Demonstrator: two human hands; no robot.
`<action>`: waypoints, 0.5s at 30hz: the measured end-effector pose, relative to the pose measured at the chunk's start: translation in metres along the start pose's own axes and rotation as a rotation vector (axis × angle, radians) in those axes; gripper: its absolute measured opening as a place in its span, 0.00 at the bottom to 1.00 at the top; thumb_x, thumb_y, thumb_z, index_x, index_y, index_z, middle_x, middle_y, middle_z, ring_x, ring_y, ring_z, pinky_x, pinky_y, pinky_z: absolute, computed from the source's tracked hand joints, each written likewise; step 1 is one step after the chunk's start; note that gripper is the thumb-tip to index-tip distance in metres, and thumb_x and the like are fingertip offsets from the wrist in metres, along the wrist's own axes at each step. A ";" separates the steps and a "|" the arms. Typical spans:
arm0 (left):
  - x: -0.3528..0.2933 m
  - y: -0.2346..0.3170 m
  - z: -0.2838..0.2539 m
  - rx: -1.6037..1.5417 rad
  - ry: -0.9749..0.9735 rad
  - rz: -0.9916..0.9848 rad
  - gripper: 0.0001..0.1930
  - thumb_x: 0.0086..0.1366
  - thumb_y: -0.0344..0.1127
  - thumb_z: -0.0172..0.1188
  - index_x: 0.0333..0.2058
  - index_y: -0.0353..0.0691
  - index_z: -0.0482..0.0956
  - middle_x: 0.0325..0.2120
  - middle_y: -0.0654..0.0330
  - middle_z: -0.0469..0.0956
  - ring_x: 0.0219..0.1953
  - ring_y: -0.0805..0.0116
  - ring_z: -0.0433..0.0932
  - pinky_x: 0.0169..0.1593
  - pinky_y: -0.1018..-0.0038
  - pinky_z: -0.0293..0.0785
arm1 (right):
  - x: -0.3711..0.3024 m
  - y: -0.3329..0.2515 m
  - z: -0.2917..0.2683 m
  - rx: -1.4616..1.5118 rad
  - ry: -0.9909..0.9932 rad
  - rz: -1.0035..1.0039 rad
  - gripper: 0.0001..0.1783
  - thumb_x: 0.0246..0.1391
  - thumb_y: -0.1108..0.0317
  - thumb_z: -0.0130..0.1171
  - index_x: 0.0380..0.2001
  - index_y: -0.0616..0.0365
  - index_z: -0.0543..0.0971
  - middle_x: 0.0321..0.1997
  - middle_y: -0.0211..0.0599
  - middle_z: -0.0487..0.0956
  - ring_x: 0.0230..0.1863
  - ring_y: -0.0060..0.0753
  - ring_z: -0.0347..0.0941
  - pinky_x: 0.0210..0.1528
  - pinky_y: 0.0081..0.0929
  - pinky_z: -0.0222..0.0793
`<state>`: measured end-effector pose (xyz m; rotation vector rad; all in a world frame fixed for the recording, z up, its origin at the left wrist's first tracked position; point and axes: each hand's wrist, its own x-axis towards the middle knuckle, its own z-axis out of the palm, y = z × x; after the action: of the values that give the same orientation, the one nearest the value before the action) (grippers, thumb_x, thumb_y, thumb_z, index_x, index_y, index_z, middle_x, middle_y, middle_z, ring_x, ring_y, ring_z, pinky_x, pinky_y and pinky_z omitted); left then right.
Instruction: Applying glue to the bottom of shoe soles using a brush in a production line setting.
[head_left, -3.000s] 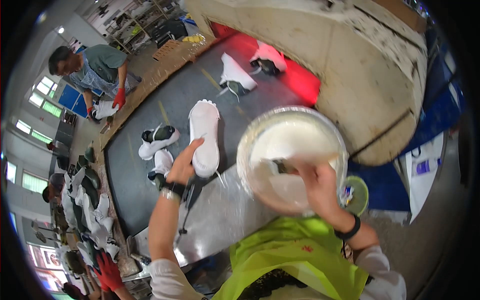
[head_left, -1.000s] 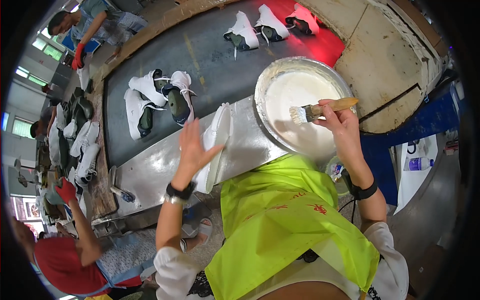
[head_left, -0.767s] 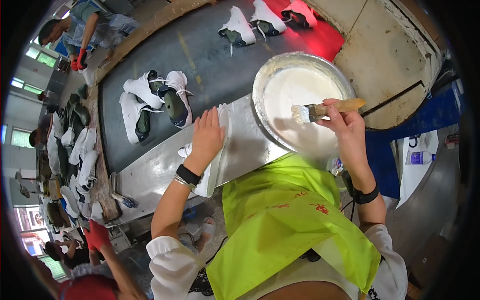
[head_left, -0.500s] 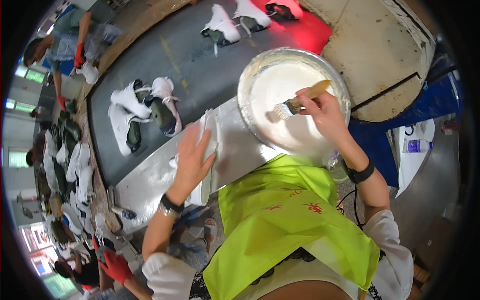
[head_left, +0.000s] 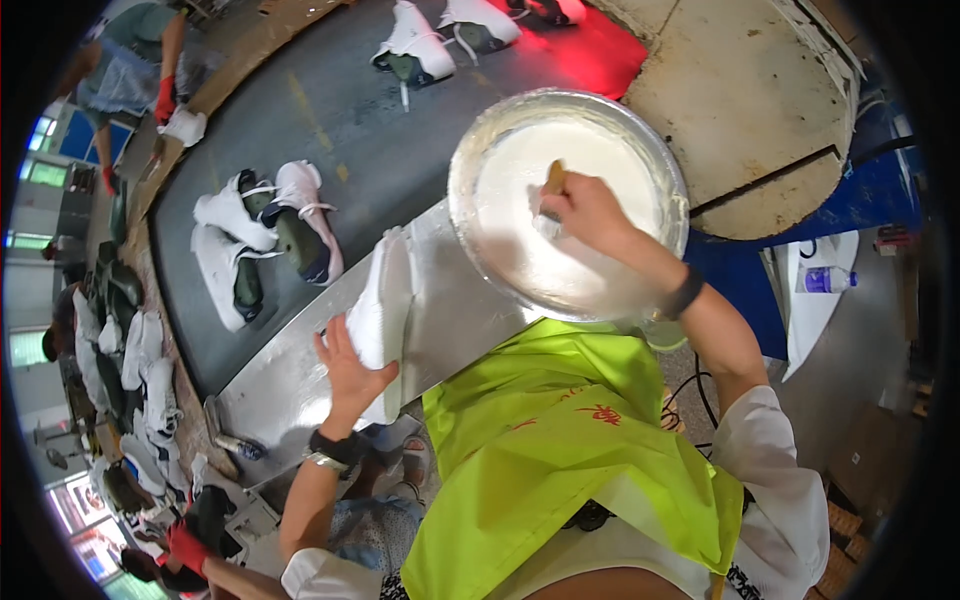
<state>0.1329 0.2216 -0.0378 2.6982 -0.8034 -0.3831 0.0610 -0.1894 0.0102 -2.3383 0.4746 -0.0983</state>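
Note:
A white shoe (head_left: 383,300) lies on its side on a shiny metal plate (head_left: 465,300). My left hand (head_left: 350,375) is at the shoe's near end, fingers spread and thumb stretched over its side. To the right stands a round metal basin (head_left: 470,240) of thick white liquid (head_left: 600,150). Over the basin, my right hand (head_left: 597,212) is closed around the wooden handle of a brush (head_left: 556,175). The bristles point down at the liquid, mostly hidden behind my fingers.
White-and-green shoes (head_left: 235,215) rest on the dark conveyor belt (head_left: 370,150), with more white shoes (head_left: 415,45) farther along near a red glow. Co-workers with red gloves (head_left: 165,100) handle shoes at left. A beige board (head_left: 740,120) borders the basin's far right.
My left hand has slid nearer to me along the shoe, uncovering it. My right hand has moved left, and the brush has turned from slanting to nearly upright over the liquid.

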 end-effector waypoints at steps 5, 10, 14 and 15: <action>0.000 0.010 -0.015 -0.224 0.046 -0.150 0.50 0.34 0.45 0.72 0.57 0.32 0.60 0.55 0.40 0.62 0.60 0.44 0.57 0.67 0.55 0.45 | -0.014 -0.003 -0.024 0.499 0.304 -0.140 0.12 0.55 0.66 0.58 0.33 0.67 0.79 0.26 0.46 0.80 0.30 0.35 0.78 0.36 0.27 0.71; -0.011 0.007 -0.016 -0.243 -0.116 -0.055 0.53 0.39 0.49 0.72 0.62 0.39 0.56 0.59 0.40 0.57 0.63 0.41 0.52 0.65 0.53 0.51 | -0.018 0.039 -0.021 0.272 0.225 0.024 0.12 0.56 0.67 0.58 0.37 0.66 0.79 0.27 0.41 0.80 0.27 0.30 0.76 0.33 0.28 0.70; -0.036 0.027 0.011 0.136 0.203 -0.181 0.65 0.38 0.55 0.74 0.65 0.29 0.40 0.63 0.34 0.50 0.66 0.35 0.46 0.65 0.50 0.51 | -0.037 0.015 -0.023 0.551 0.276 0.003 0.12 0.57 0.67 0.57 0.37 0.67 0.79 0.27 0.38 0.80 0.28 0.25 0.76 0.32 0.23 0.70; -0.039 0.022 0.018 0.133 0.205 -0.188 0.65 0.38 0.55 0.74 0.65 0.29 0.40 0.63 0.34 0.50 0.66 0.35 0.46 0.65 0.50 0.51 | -0.038 0.012 -0.024 0.549 0.270 -0.001 0.12 0.57 0.67 0.57 0.37 0.67 0.79 0.27 0.38 0.80 0.28 0.25 0.76 0.32 0.23 0.70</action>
<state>0.0844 0.2224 -0.0397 2.8871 -0.5374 -0.0923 0.0174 -0.1994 0.0218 -1.7908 0.5027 -0.4866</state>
